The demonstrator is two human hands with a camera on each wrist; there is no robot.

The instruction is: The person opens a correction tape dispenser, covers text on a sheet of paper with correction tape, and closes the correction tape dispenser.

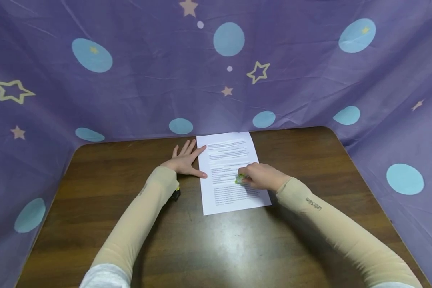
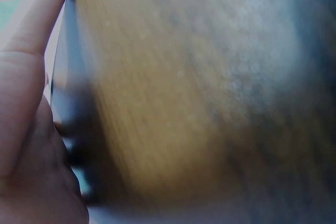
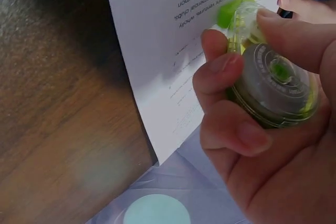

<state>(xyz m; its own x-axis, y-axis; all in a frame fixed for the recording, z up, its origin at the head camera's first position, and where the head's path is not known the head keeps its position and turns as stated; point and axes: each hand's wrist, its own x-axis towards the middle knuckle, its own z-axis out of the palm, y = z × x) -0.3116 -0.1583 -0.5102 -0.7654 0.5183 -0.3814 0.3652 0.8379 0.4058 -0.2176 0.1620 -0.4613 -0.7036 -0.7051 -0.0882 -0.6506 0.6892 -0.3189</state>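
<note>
A printed sheet of paper (image 1: 223, 140) lies on the wooden table, with white strips covering several lines of text in its upper half. My right hand (image 1: 263, 177) grips a clear green correction tape dispenser (image 3: 275, 85) over the middle of the page. In the right wrist view, the thumb and curled fingers wrap its round body, and its green tip end is close to the print. My left hand (image 1: 184, 161) rests with spread fingers at the sheet's left edge, its thumb and index fingertips on the margin. The left wrist view shows this hand's fingers (image 2: 23, 77) beside blurred brown wood.
The brown table (image 1: 216, 248) has rounded far corners. A purple curtain (image 1: 147, 80) with stars and blue dots hangs right behind it and along both sides; the sheet's far edge reaches it. A small black and yellow device (image 1: 175, 194) shows under the left wrist.
</note>
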